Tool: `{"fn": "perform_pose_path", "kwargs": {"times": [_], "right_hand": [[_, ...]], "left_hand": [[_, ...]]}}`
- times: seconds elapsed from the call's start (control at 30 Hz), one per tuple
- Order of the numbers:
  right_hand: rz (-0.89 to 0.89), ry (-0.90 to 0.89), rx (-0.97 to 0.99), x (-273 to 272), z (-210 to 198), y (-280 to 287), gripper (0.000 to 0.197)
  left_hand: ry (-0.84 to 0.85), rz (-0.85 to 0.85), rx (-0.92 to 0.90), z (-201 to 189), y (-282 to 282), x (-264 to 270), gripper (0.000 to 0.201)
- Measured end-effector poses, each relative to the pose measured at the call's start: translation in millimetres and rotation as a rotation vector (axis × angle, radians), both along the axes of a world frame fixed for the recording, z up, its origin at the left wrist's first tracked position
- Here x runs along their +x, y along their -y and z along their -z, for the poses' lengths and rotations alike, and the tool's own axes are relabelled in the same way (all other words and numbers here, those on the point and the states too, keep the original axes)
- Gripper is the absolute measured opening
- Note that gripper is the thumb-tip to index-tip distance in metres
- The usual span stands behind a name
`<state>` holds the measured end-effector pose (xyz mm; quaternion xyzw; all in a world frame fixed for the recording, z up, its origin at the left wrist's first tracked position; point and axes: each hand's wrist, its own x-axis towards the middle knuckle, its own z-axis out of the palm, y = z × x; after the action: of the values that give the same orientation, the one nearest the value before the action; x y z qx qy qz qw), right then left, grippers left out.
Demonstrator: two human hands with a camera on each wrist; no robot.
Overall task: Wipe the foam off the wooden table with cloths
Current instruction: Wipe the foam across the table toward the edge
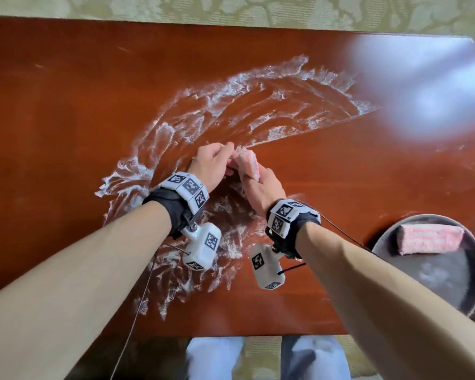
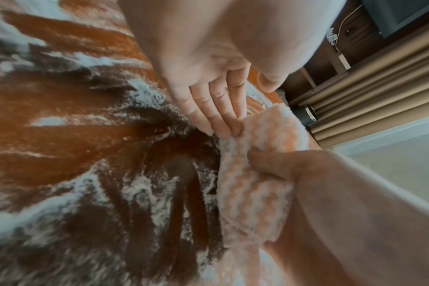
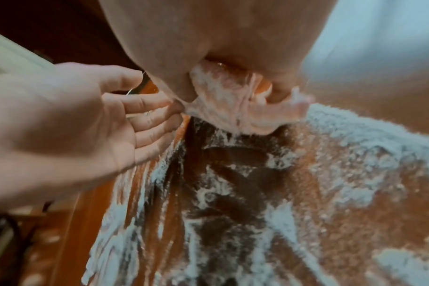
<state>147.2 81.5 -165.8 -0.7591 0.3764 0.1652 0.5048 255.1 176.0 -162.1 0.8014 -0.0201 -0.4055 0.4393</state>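
1. Reddish-brown polished wooden table (image 1: 66,111) carries white smeared foam (image 1: 231,86) in broad arcs around both hands
2. Pink-and-white striped fluffy cloth (image 1: 248,163), bunched, held above the foam; right hand (image 1: 261,192) grips it, likely to refold a cleaner face
3. Left hand (image 1: 211,163) fingertips pinch its edge, apparently; the view is blurred
4. Second folded pink striped cloth (image 1: 431,238) waits in a dark round tray (image 1: 395,245), spare, within right's reach

Beyond the far edge of the table, I look down on a pale green carpet (image 1: 231,8) with a leafy pattern. Bright glare (image 1: 422,86) washes over the far right corner. To my right hang tan pleated curtains (image 2: 380,92) beside dark wood panelling (image 2: 331,50).
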Motion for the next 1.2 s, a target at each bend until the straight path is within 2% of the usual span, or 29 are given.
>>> {"fn": "perform_pose_path", "kwargs": {"times": [0.07, 0.13, 0.3, 0.43, 0.53, 0.63, 0.7, 0.77, 0.83, 0.9, 0.97, 1.07, 1.2], "right_hand": [[0.152, 0.002, 0.074, 4, -12, -3, 0.033], [0.237, 0.026, 0.022, 5, -22, 3, 0.023], [0.294, 0.039, -0.098, 5, -33, 43, 0.012], [0.303, -0.034, 0.001, 6, -34, 77, 0.012], [0.353, 0.005, 0.221, 5, -38, 100, 0.021], [0.327, -0.030, 0.308, -3, -45, 123, 0.019], [0.278, -0.049, 0.263, -7, -48, 137, 0.016], [0.258, -0.050, 0.278, -8, -47, 147, 0.016], [0.260, -0.036, 0.323, -4, -48, 154, 0.019], [0.309, -0.014, 0.380, 0, -52, 161, 0.020], [0.286, -0.038, 0.282, -1, -57, 175, 0.020], [0.304, -0.006, 0.095, -5, -60, 203, 0.035], [0.290, 0.046, -0.191, -10, -63, 252, 0.038]], "left_hand": [[0.003, -0.019, -0.017, -5, -5, 1, 0.035], [-0.004, -0.035, -0.047, -13, -4, 4, 0.032], [-0.030, -0.051, -0.126, -30, 20, 8, 0.032], [-0.271, -0.008, -0.173, -48, 52, 1, 0.053], [-0.415, 0.029, -0.069, -52, 76, -8, 0.064], [-0.338, -0.030, 0.113, -41, 84, -6, 0.056], [-0.251, -0.071, 0.176, -44, 88, -2, 0.052], [-0.245, -0.070, 0.128, -53, 99, -2, 0.057], [-0.312, -0.030, 0.052, -64, 113, -6, 0.060], [-0.304, -0.022, 0.056, -64, 126, -11, 0.058], [-0.215, -0.054, 0.098, -55, 135, -12, 0.058], [-0.089, -0.112, 0.075, -47, 148, -11, 0.046], [-0.052, -0.089, 0.043, -43, 173, -10, 0.048]]}}
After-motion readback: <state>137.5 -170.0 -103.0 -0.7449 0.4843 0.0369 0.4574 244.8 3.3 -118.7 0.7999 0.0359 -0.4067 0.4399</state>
